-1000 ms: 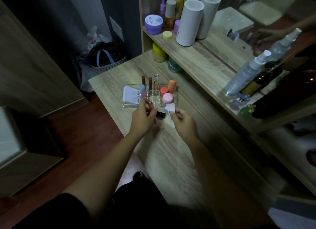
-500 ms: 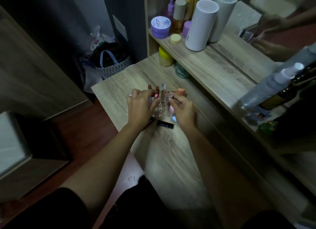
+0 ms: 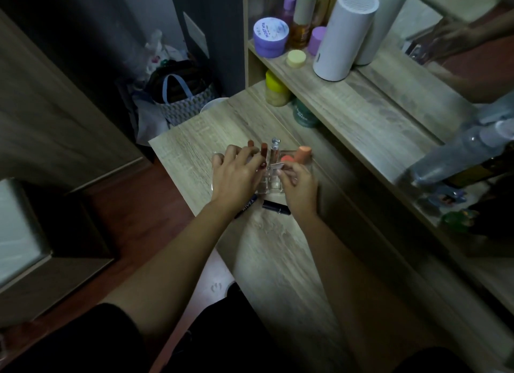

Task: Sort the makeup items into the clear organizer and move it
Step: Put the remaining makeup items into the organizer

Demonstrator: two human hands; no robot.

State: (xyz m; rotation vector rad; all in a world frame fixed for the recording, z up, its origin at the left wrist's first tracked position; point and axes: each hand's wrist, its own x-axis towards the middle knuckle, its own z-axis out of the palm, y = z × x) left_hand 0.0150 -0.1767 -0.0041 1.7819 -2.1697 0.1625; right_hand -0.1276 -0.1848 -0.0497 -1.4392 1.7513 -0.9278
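The clear organizer (image 3: 267, 184) stands on the wooden table (image 3: 278, 250), partly covered by both hands. Three lipstick tubes (image 3: 263, 148) stand upright in its back slots. An orange sponge (image 3: 303, 152) and a coral round item (image 3: 286, 158) sit in its right compartment. My left hand (image 3: 236, 175) lies over the organizer's left side, its fingertips pinching a small red lipstick (image 3: 262, 165) at a slot. My right hand (image 3: 299, 183) pinches a small pale item (image 3: 276, 165) above the middle slots. A black tube (image 3: 276, 206) and a dark blue Nivea stick (image 3: 246, 205) lie on the table in front.
A raised shelf (image 3: 361, 113) runs along the right with a white cylinder (image 3: 343, 35), a purple jar (image 3: 270, 37) and bottles. A yellow-lidded jar (image 3: 276, 90) and a green jar (image 3: 304, 115) stand under it. A bag (image 3: 183, 99) sits on the floor beyond the table's far end.
Both hands moved forward from the table in front of the organizer to over its slots, carrying their small items. The black tube stays on the table.
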